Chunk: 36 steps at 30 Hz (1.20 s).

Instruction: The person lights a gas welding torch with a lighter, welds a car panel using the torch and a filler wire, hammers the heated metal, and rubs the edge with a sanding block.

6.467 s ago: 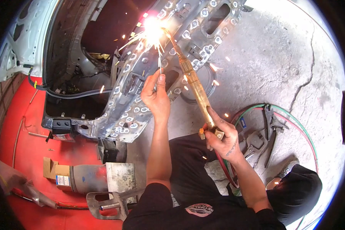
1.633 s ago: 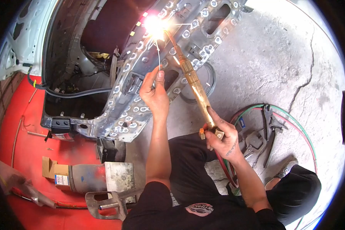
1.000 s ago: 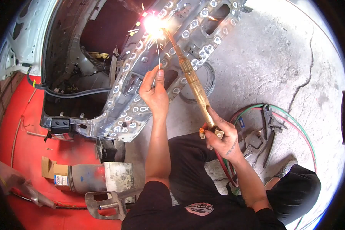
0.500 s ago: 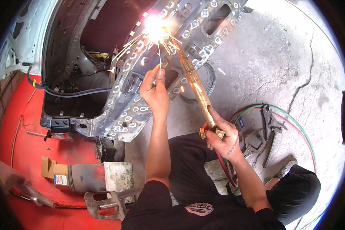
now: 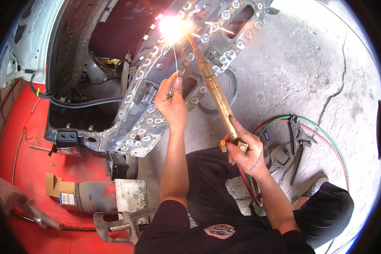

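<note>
My left hand (image 5: 172, 97) is closed in a pinch on a thin filler rod (image 5: 176, 59), whose far end runs up into a white-hot glare. My right hand (image 5: 246, 146) is wrapped round the valve end of a brass gas torch (image 5: 218, 95). The torch slants up and left, its copper tip pointing into the same glare. Behind both lies a bare grey sheet-metal car body panel (image 5: 146, 114), dotted with many round weld spots. Glare hides the exact point where rod, flame and metal meet.
Red and green hoses (image 5: 321, 131) loop on the concrete at right, around locking pliers (image 5: 298, 135). A wire coil (image 5: 233, 89) lies under the panel. At lower left are a grey cylinder (image 5: 97, 195), a cardboard box (image 5: 67, 190) and a metal clamp (image 5: 122, 226). A black cable (image 5: 84, 103) crosses the body opening.
The spray of sparks has shrunk, with a few streaks now flying right. The torch tip has shifted slightly up and left. Both hands stay almost in place.
</note>
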Tool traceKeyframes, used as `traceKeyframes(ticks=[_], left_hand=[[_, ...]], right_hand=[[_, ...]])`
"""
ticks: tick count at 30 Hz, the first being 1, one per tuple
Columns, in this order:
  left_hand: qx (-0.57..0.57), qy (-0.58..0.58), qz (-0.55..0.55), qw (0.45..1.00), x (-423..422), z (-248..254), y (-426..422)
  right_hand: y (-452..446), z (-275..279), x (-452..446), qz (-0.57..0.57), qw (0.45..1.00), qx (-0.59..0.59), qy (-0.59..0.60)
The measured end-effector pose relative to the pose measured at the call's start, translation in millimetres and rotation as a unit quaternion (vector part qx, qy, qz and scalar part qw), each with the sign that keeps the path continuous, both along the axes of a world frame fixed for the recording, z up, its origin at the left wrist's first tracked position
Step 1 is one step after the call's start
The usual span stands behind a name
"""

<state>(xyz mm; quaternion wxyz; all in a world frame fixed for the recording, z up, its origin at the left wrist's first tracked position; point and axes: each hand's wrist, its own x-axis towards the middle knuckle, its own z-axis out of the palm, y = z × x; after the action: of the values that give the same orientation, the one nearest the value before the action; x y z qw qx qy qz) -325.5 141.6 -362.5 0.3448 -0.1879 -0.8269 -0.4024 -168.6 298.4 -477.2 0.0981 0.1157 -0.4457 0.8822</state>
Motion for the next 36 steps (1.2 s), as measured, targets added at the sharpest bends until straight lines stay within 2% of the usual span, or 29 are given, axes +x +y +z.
traceKeyframes(ticks=[12,36], left_hand=[[0.033,-0.02,-0.004,0.999,1.1,-0.4,1.9],[0.017,0.002,0.002,1.0,0.8,-0.6,3.0]], right_hand=[[-0.6,-6.2,-1.0,-0.006,0.999,0.022,0.04],[1.5,0.0,0.2,0.005,1.0,0.002,-0.001]])
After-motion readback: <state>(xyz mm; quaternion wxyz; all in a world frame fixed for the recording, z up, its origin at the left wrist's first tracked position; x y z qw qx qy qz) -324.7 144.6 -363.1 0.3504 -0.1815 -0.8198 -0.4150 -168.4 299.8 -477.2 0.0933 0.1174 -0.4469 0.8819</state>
